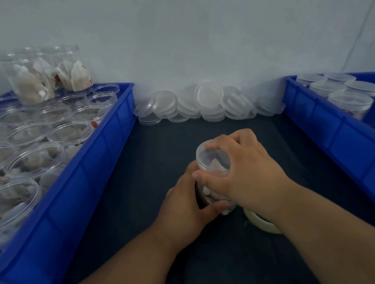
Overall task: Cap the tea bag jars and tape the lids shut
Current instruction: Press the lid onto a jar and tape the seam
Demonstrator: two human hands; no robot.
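Head cam is all there is, so here goes. The big blue bin [104, 166] runs along the left edge of the counter [159, 150], packed with open jars [70, 135] of tea bags. One more filled jar, the stacked jar [48, 74], sits on top of them at the far end near the wall [192, 35]. A messy pile of clear lids [210, 103] lies along the back edge of the counter, leaning on the wall between the two bins. The second blue bin [337, 137] is on the right edge with a handful of capped jars [351, 100] in its far end.

The jar being worked on [208, 192] is roughly mid-counter, between the bins and well short of the lid pile. The left hand [184, 203] wraps the body of it low down, thumb across the near side, fingers curled round the back where I can't see them. The right hand [244, 170] comes over the top. Its fingers [242, 138] are curled over the far rim of the lid [208, 157] and its thumb is on the near rim, so it's gripping that lid.

A tape roll [260, 222] lies flat just beside the jar, half hidden under the right wrist. There's bare dark counter all around the hands, out to both bin walls and back to the lids.
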